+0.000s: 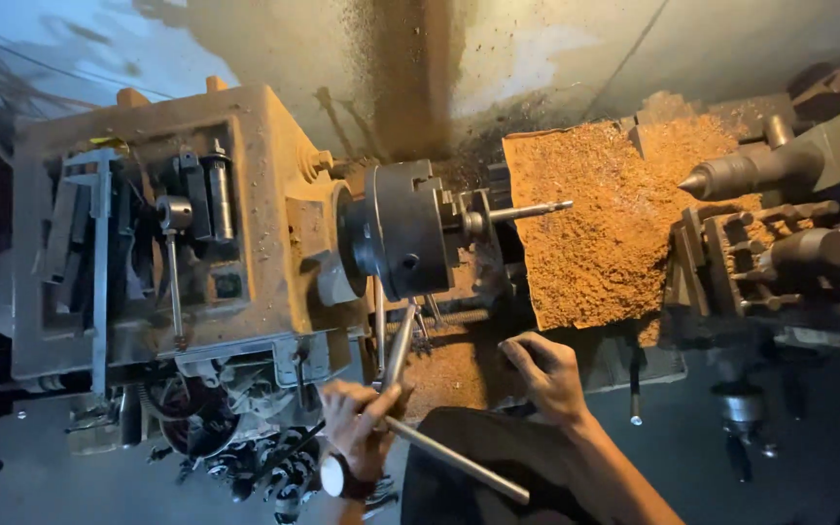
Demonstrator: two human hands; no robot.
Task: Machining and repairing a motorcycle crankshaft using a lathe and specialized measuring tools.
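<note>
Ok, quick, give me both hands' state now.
Left hand: closed around a metal rod.
Right hand: fingers curled, resting on the lathe edge, holding nothing visible.

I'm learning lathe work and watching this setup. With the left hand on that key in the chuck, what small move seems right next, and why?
Probably turn the chuck key with the left hand to snug the jaws. The key's shaft runs up into the chuck, a thin rod sticks out of the jaws, and the right hand rests free on the bed. Whether the rod is already tight cannot be told.
</note>
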